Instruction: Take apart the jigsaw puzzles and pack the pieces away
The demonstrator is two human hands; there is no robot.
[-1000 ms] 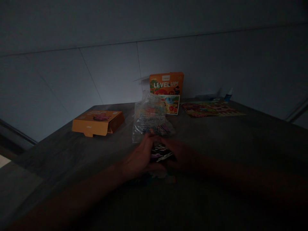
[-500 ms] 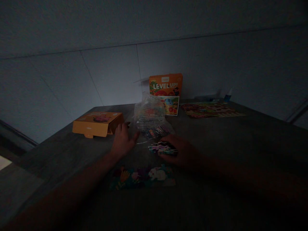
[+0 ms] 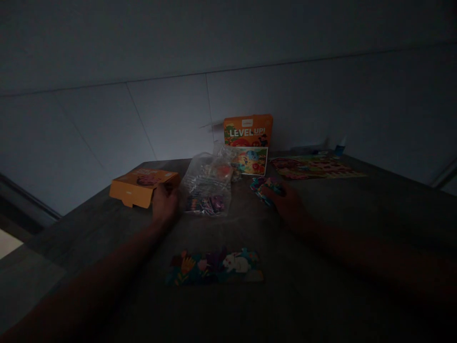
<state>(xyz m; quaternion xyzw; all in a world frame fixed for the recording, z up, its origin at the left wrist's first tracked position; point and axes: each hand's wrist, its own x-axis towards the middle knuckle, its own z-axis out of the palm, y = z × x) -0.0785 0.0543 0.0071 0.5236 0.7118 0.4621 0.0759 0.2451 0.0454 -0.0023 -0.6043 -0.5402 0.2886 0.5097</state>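
My two hands are well apart over the dark table (image 3: pixel 350 209). My right hand (image 3: pixel 288 205) is closed around a bunch of puzzle pieces (image 3: pixel 262 186), to the right of the clear plastic bag (image 3: pixel 209 178), with my thumb across them. My left hand (image 3: pixel 165 205) is at the right end of the flat orange box (image 3: pixel 141 183), just left of the bag; its fingers are too dark for me to tell whether they grip anything. More pieces show inside the bag, at its near end. In front of me, between my forearms, lies a joined puzzle strip (image 3: pixel 237 263) with a white rabbit on it. Behind the bag, an upright box (image 3: pixel 247 124) reads "LEVEL UP!", with a picture card (image 3: pixel 255 162) standing against its front. A colourful sheet (image 3: pixel 321 167) lies farther right, near a small bottle (image 3: pixel 340 147).
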